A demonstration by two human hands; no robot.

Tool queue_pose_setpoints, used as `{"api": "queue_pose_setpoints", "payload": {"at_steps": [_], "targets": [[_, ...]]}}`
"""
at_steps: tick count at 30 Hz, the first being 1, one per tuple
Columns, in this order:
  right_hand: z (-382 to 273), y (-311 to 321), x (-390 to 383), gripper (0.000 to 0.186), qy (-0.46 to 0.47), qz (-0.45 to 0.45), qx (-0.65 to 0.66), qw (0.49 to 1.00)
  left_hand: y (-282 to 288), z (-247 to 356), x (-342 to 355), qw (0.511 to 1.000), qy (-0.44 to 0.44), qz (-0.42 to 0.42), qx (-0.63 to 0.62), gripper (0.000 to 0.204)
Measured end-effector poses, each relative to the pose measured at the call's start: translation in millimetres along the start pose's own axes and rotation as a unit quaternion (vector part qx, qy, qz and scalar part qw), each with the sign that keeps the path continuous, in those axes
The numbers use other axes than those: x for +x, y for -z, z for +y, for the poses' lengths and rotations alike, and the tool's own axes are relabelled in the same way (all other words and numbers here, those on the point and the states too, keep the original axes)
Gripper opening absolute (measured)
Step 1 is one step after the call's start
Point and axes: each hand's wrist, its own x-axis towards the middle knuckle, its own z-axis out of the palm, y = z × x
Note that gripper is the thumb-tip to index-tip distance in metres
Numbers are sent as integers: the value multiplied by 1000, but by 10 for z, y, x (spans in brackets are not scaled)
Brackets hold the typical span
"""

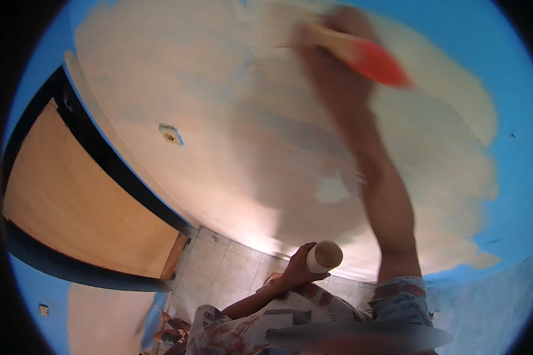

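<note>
Raised high against the wall, my right hand (340,44) is closed around a paintbrush (378,62) with a pale and red-orange handle. Motion smears both, and the bristle end cannot be made out. The handle's red end points right and down. Low in front of my body, my left hand (299,265) grips a white cup (325,257) from its left side. The cup's round mouth faces up, with something pale inside. Cream paint (177,71) covers much of the blue wall (521,177), in uneven patches at the right.
At the left is a wooden door (89,195) in a black frame (115,142). A wall box (170,134) with tape around it sits in the painted area. Pale tiles (237,266) cover the floor. Another person (175,334) is at the lower left.
</note>
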Motion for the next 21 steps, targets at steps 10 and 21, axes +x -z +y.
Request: {"api": "queue_pose_setpoints", "payload": {"at_steps": [10,21], "targets": [[-431,3581,-289,33,-148,92,-470,865,-26,33,248,993,-34,-113,-18,94],[-371,1585,-271,9,-26,-82,-303,949,-66,-27,139,995,1,-93,-41,94]]}}
